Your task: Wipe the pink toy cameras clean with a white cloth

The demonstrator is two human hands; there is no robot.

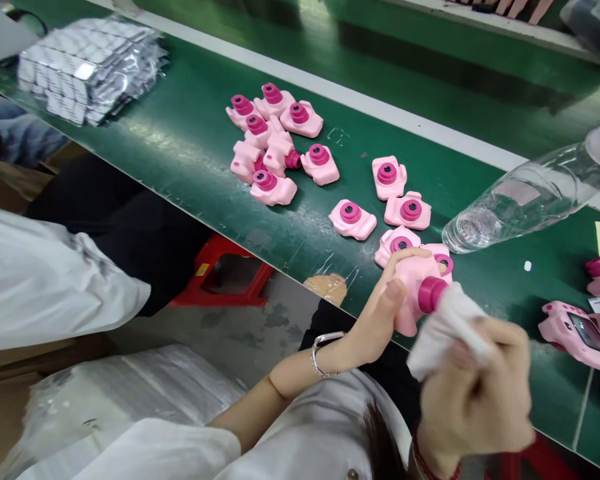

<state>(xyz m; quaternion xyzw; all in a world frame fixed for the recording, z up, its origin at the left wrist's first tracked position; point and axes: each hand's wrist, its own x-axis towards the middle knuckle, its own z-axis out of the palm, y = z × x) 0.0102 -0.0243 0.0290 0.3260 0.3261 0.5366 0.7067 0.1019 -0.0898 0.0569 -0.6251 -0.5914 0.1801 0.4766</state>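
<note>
My left hand [375, 320] grips a pink toy camera [410, 293] by its body, its darker pink lens pointing right. In my right hand [480, 393], slightly blurred, is a bunched white cloth [447, 327], pressed at or very near the front of that lens. Just behind the held camera, another pink toy camera [399, 241] lies on the green table [280, 233], beside one partly hidden by my left hand. Farther left, a lone toy camera [353, 220] rests lens up.
Several more toy cameras cluster [265, 140] at mid-table. A clear bottle [525, 193] stands right, near more pink cameras [580, 333]. Stacked plastic-wrapped packs [90, 67] sit at the far left. A red stool [225, 273] and a person's white sleeve [55, 280] are beside the table.
</note>
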